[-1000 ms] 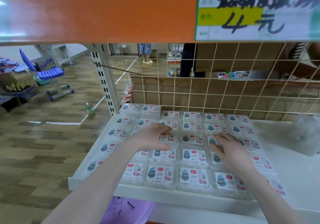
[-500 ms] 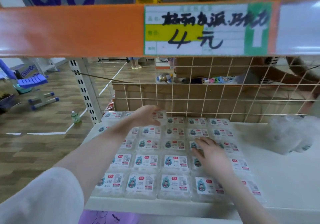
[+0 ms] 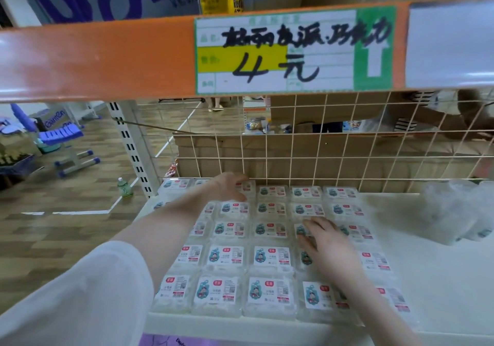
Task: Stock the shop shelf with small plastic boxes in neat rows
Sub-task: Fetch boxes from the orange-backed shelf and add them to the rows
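The left hand [image 3: 227, 188] has stretched from the middle rows to the back row by the wire grid [image 3: 320, 142], fingers curled onto a back-row box [image 3: 247, 186] (pinched or just nudged, I cannot tell). So it's straightening now, not adding. The small plastic boxes [image 3: 224, 257] lie flat on the white shelf [image 3: 441, 279], clear cases with white cartoon labels, touching in tidy rows. The right hand [image 3: 327, 247] stays spread flat on the right-hand boxes. A clear bag [image 3: 459, 212] of more waits further right.
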A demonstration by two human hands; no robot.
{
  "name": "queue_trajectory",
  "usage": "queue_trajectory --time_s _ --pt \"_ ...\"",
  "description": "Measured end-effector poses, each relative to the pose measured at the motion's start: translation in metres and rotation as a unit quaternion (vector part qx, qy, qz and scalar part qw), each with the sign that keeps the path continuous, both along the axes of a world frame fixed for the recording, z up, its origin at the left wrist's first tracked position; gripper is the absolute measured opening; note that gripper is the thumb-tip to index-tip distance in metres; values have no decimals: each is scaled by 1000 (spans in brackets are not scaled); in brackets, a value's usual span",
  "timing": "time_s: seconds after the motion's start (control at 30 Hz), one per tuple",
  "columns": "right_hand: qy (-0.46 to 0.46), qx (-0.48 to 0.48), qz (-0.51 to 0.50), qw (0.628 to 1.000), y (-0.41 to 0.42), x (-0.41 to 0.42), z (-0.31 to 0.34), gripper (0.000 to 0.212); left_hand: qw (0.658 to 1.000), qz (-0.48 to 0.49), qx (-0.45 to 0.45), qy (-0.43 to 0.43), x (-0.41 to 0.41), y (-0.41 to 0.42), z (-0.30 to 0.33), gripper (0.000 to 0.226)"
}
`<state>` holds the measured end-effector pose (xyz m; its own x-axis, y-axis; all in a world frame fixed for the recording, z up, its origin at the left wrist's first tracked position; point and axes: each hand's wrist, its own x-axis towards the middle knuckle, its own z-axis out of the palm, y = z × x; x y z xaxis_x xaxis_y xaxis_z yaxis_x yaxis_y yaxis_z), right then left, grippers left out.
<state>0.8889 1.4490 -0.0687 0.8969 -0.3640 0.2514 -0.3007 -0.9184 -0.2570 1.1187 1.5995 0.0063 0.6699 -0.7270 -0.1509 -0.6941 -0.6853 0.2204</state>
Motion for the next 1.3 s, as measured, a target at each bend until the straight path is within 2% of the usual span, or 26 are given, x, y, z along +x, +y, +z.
queue_trajectory --time_s 0.7,0.83,1.03,1.13,1.3 --pt "3 -5 7 1000 3 -2 7 40 998 -8 -49 -45 -6 7 -12 57" --pt "10 -11 6 1000 4 -3 9 42 995 7 -62 -82 -26 16 -18 58" --pt "49 20 24 998 -1 2 12 48 986 44 -135 -86 -64 36 -32 56" --pt "31 42 29 998 -3 -2 13 47 979 82 -171 -79 -88 47 -42 54" --pt "-7 62 11 998 -7 -32 18 41 980 72 -148 -111 -131 59 -47 54"
